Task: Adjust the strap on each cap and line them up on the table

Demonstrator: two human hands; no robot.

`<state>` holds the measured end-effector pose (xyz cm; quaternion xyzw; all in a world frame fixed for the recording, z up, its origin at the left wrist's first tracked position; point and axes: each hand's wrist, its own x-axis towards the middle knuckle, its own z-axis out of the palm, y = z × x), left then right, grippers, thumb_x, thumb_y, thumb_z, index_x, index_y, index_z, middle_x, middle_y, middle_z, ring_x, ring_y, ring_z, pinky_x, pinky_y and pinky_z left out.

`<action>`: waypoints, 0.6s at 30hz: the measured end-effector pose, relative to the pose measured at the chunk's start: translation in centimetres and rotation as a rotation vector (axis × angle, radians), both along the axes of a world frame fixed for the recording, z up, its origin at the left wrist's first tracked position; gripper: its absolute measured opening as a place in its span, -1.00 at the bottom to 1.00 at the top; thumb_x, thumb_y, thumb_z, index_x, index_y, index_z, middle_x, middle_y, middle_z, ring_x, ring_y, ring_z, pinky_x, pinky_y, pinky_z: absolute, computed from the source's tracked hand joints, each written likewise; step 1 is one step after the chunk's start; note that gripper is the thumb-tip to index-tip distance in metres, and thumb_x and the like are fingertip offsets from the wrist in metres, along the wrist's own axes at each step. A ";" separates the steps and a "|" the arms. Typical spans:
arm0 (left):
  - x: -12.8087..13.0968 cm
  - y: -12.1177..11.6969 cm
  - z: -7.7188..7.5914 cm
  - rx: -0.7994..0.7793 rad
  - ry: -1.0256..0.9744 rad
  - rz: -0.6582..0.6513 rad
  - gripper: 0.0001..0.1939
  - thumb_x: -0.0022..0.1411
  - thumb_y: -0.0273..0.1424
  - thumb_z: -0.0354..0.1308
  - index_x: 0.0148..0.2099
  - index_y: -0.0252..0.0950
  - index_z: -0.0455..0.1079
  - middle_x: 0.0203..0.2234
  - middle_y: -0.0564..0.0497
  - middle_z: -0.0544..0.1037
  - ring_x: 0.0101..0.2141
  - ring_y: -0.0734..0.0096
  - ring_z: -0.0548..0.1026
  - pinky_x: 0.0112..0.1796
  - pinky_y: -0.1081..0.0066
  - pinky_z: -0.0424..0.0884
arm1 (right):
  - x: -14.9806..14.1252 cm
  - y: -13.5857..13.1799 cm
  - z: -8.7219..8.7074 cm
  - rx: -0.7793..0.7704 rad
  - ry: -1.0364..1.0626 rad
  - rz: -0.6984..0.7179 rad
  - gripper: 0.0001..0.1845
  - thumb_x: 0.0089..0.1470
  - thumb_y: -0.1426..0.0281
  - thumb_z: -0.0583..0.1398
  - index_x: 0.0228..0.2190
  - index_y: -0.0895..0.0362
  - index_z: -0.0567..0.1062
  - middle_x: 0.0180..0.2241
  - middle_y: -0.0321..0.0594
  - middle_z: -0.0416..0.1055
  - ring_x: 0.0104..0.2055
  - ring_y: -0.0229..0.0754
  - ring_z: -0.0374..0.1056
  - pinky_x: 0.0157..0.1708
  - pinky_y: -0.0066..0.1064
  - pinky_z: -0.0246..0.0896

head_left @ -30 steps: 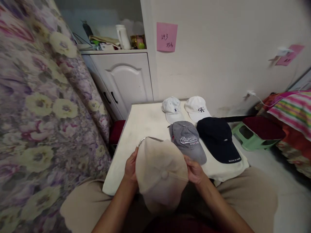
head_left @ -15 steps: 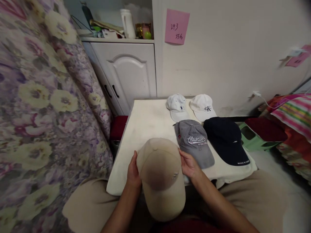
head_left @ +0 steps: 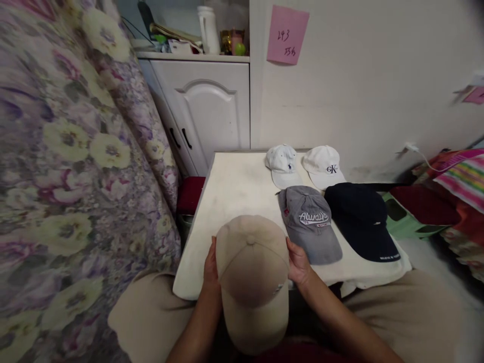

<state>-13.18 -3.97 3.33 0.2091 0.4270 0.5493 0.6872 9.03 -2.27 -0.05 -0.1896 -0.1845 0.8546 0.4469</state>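
Observation:
I hold a beige cap (head_left: 252,272) over the near edge of a small white table (head_left: 230,196), its brim pointing toward me. My left hand (head_left: 210,269) grips the cap's left side and my right hand (head_left: 298,263) grips its right side; most of the fingers are hidden behind the crown. Just right of it a grey cap (head_left: 310,223) with white lettering lies on the table. Beside that lies a dark navy cap (head_left: 361,219). Behind them sit two white caps, one plain (head_left: 282,164) and one with black letters (head_left: 323,165).
A flowered purple curtain (head_left: 68,166) fills the left. A white cabinet (head_left: 212,106) with a jug and clutter on top stands behind the table. A pink note (head_left: 287,34) is stuck on the wall. A green stool (head_left: 401,222) and striped bedding (head_left: 461,176) are at right.
The beige cap has been turned from its rear opening up to crown up and lowered toward the table's near edge. Both hands kept their hold on its sides.

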 end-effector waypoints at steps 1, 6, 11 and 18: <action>0.1 0.2 -0.2 -0.004 -0.007 0.057 -0.60 0.11 0.05 0.21 -0.27 -0.18 0.52 -0.41 -0.03 0.66 -0.17 0.08 0.59 -0.17 0.23 0.53 | -0.1 -0.1 0.1 0.007 0.003 -0.006 -0.66 -0.14 0.18 0.37 -0.34 0.12 0.53 -0.20 -0.06 0.61 0.06 0.10 0.44 0.06 -0.03 0.32; -0.1 0.3 -1.4 0.043 0.053 0.285 -0.70 0.11 -0.03 0.25 -0.37 -0.15 0.50 -0.55 0.07 0.61 -0.29 0.23 0.59 -0.20 0.36 0.51 | -0.4 -0.2 0.4 0.009 0.014 -0.023 -0.65 -0.17 0.20 0.39 -0.32 0.09 0.53 -0.25 -0.12 0.62 0.01 0.08 0.47 0.02 -0.06 0.36; -0.1 0.2 -1.9 0.093 0.048 0.297 -0.78 0.13 -0.14 0.26 -0.36 -0.17 0.51 -0.52 0.10 0.63 -0.32 0.29 0.59 -0.18 0.41 0.50 | -0.3 -0.3 0.8 0.023 -0.025 0.022 -0.59 -0.22 0.10 0.40 -0.35 0.08 0.52 -0.27 -0.08 0.61 -0.02 0.13 0.47 -0.04 -0.02 0.40; 0.1 0.1 -1.4 0.126 0.055 0.276 -0.84 0.19 -0.21 0.23 -0.36 -0.13 0.54 -0.54 0.14 0.63 -0.35 0.30 0.58 -0.24 0.43 0.53 | -0.4 0.0 1.7 0.075 -0.030 0.105 -0.29 -0.34 -0.03 0.38 -0.16 0.12 0.49 -0.19 0.03 0.58 0.00 0.20 0.45 -0.03 0.07 0.36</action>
